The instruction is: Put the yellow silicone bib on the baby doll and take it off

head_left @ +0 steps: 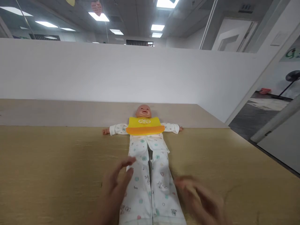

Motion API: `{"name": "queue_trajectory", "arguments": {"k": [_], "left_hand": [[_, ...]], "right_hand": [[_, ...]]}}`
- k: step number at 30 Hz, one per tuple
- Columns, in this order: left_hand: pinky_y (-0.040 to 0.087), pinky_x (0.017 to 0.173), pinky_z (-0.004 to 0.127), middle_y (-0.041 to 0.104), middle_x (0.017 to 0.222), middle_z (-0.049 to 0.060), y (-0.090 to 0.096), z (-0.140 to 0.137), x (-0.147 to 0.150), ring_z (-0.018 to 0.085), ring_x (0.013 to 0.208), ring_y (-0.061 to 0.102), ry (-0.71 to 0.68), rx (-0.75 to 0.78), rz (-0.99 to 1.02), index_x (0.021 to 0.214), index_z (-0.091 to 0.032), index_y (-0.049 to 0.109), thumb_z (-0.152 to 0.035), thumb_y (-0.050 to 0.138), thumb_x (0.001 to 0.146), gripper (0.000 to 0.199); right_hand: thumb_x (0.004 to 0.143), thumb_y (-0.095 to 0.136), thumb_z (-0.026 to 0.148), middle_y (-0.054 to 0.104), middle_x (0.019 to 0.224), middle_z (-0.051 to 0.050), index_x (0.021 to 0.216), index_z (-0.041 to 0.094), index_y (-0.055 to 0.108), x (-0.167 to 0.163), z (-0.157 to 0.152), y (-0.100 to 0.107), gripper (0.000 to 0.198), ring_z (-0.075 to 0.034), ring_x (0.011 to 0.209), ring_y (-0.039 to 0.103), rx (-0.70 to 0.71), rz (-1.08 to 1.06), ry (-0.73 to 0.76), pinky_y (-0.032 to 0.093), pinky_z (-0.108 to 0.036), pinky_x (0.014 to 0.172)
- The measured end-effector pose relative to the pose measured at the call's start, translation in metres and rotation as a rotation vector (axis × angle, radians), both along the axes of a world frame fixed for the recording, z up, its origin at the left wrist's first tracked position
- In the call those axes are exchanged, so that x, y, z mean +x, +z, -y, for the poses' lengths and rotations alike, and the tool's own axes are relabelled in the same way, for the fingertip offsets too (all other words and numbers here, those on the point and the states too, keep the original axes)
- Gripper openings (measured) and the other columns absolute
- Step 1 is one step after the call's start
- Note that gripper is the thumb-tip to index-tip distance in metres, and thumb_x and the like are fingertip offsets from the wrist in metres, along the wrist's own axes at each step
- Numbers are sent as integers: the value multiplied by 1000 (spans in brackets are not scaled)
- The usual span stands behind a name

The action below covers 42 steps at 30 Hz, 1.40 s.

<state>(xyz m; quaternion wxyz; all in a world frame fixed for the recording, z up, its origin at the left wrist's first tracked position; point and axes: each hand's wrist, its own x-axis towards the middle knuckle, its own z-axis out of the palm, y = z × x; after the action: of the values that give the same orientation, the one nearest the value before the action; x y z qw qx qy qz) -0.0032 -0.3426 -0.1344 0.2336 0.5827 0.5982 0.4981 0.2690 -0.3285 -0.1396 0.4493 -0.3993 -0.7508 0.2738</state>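
A baby doll [143, 110] lies on its back on the table with both arms stretched out sideways. It wears white printed pants [160, 178] and a matching long-sleeved top [120, 128]. Over its chest is a yellow bib [145, 125] with an orange lower edge and a white citrus-slice print. My left hand [118, 184] is at the left leg of the pants, thumb and finger apart and nothing between them; whether it touches the cloth is unclear. Beside the right pant leg, my right hand [199, 198] is smeared by motion, so its fingers cannot be made out well.
The wooden table [58, 156] has a grey strip [70, 112] along its back, against a white low wall [100, 72] with glass above. On the right, past the table's edge, are a doorway, a black fan [292, 76] and a red object [265, 91] on the floor.
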Motion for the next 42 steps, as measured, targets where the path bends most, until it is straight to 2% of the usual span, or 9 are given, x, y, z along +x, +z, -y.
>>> {"name": "queue_trajectory", "arguments": {"k": [4,7,13,18,22,27,33,36,42], "left_hand": [[49,92,34,72,97,4,46,-91,-5,23,100,63,-24,-72,304,88,-19,73,-31,59,74,22],[45,93,31,70,93,4,48,-157,-18,22,99,60,104,-14,336,79,-17,71,-30,61,68,20],[44,73,26,62,80,3,31,-260,-48,16,77,58,300,-212,521,79,-16,64,-29,63,65,19],[45,58,28,57,68,4,18,-302,-53,18,57,57,90,-465,709,96,-16,56,-39,54,77,30],[48,55,30,60,67,3,2,-323,-53,20,53,58,-34,-502,856,111,-17,55,-45,52,80,42],[52,61,36,69,79,7,-11,-334,-53,22,58,64,-164,-490,967,117,-14,57,-46,55,79,49],[51,59,31,73,85,6,-11,-326,-48,20,60,65,-133,-450,992,117,-15,62,-43,61,75,51],[52,66,31,75,93,6,-10,-317,-43,22,74,68,-119,-400,1009,111,-16,67,-39,60,74,44],[52,78,34,75,98,7,-10,-288,-36,29,103,65,-131,-330,962,93,-13,72,-29,58,69,31]], "right_hand": [[83,63,35,71,105,-8,95,20,72,-10,-120,47,21,-22,100,66,-312,-206,-82,55,-34,87],[80,62,23,71,92,-10,91,13,67,-32,-207,59,16,-20,91,67,-499,-536,-159,54,-33,86],[83,57,18,62,69,-5,92,12,58,-74,-307,43,11,-14,65,61,-756,-473,-212,50,-25,65],[87,51,29,56,63,-1,103,12,55,-96,-351,11,24,-15,56,56,-941,-500,-118,47,-26,54],[88,45,38,57,61,-1,101,12,58,-105,-377,-6,31,-15,50,54,-1098,-494,-7,47,-28,53],[86,48,40,59,58,-1,99,14,62,-108,-386,-16,32,-17,51,55,-1093,-532,6,48,-30,57],[80,52,33,73,87,-3,87,16,70,-105,-371,-23,26,-16,80,64,-701,-507,-62,48,-25,78],[78,50,32,73,99,-3,84,17,72,-102,-359,-25,27,-18,95,63,-538,-481,-72,46,-26,89],[72,52,30,73,102,-4,84,19,73,-95,-323,-29,27,-19,107,60,-465,-562,-103,45,-30,96]]}}
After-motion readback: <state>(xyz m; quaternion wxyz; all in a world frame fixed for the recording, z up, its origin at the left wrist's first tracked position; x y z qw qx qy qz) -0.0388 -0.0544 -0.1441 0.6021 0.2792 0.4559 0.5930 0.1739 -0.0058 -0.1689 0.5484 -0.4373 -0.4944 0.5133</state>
